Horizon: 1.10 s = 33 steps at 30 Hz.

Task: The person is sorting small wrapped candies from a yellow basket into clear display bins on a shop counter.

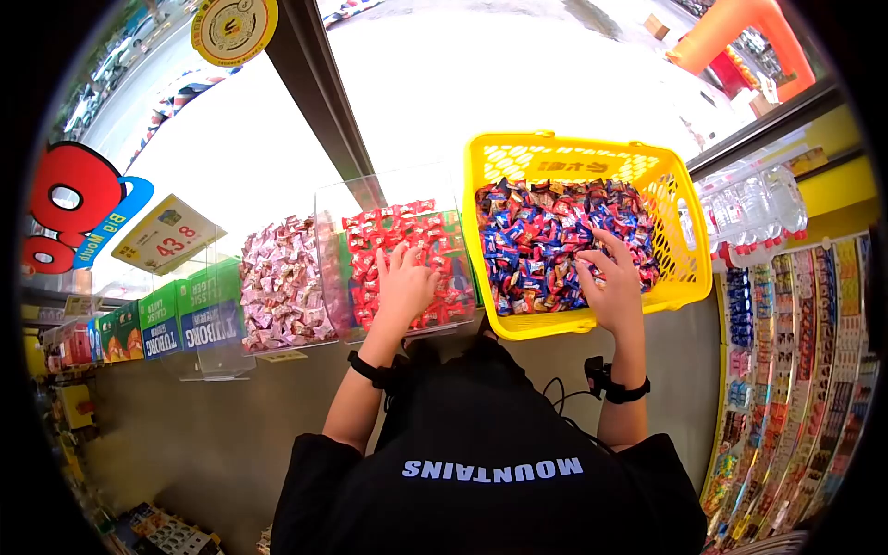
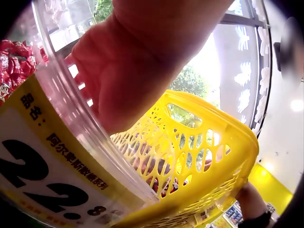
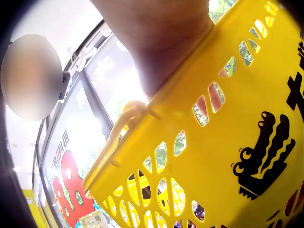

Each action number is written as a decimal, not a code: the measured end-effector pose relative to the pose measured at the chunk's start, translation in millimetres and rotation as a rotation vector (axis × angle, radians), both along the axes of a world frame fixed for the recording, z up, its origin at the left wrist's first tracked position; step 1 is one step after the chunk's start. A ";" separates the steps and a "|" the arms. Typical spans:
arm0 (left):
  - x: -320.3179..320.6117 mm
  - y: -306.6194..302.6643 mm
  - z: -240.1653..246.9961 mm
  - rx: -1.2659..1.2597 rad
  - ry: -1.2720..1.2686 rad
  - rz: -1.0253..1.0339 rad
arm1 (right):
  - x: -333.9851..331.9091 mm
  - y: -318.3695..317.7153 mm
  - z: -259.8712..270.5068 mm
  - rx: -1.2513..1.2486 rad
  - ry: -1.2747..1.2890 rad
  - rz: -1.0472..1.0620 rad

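My left hand [image 1: 407, 287] is over the red-wrapped candies [image 1: 388, 222] in a clear plastic bin, fingers spread and fingertips at the wrappers. In the left wrist view, the same hand [image 2: 128, 71] reaches over the bin's clear wall [image 2: 76, 99], its fingers mostly hidden. My right hand [image 1: 612, 289] reaches into the yellow basket [image 1: 513, 326], over a heap of blue-and-red wrapped candies [image 1: 536, 240]. Its thumb and fingers are apart, with no candy showing between them. The right wrist view shows the forearm [image 3: 161, 38] crossing the basket's rim, with fingers partly visible through the holes.
A bin of pink-and-white wrapped candies [image 1: 287, 287] adjoins the red ones on the left, followed by green Tuborg boxes [image 1: 211, 301]. A price tag [image 2: 61, 175] is on the front of the red candies' bin. Water bottles [image 1: 758, 208] and stocked shelves [image 1: 795, 351] stand at the right.
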State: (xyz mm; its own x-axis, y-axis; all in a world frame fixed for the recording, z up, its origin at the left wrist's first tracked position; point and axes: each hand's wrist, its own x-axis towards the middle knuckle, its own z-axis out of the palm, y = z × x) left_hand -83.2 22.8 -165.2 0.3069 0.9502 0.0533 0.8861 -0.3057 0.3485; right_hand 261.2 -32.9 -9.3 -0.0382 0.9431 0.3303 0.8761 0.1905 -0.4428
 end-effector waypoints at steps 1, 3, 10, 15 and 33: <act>1.4 -0.8 -7.3 -0.087 0.085 -0.012 | -0.2 -0.9 0.0 -0.006 0.007 -0.005; 1.9 -4.5 -12.6 -0.165 0.172 -0.023 | -0.1 -1.2 0.4 -0.015 0.020 -0.016; -8.8 -9.3 19.6 -0.392 0.458 -0.057 | 0.5 -3.0 -0.3 0.029 0.032 0.020; -24.5 13.8 -33.7 -0.431 0.397 0.088 | 4.3 -2.6 -4.6 0.033 0.068 0.029; 4.4 0.1 97.3 0.223 -0.007 -0.006 | 2.7 3.9 1.7 -0.016 -0.043 0.186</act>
